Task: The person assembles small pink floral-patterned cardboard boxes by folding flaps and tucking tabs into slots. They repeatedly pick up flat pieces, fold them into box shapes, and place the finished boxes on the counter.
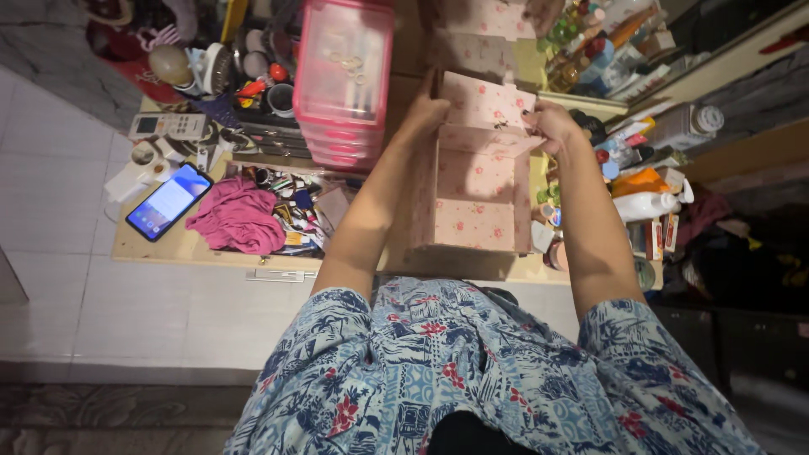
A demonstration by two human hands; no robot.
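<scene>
A pink box (472, 198) with a small flower print stands open on the low wooden table (168, 248) in front of me. Both my hands are at its far upper rim. My left hand (424, 109) grips the left corner of the back panel. My right hand (549, 125) grips the right corner, fingers curled over the edge. The box's inside shows a shelf-like fold and an empty lower part. A second flower-print piece (480, 34) stands behind it.
A pink clear plastic drawer unit (341, 84) stands left of the box. A lit phone (168, 202), a remote (166, 126), a pink cloth (238, 216) and small clutter lie at left. Bottles and tubes (645, 198) crowd the right side. White tile floor lies below.
</scene>
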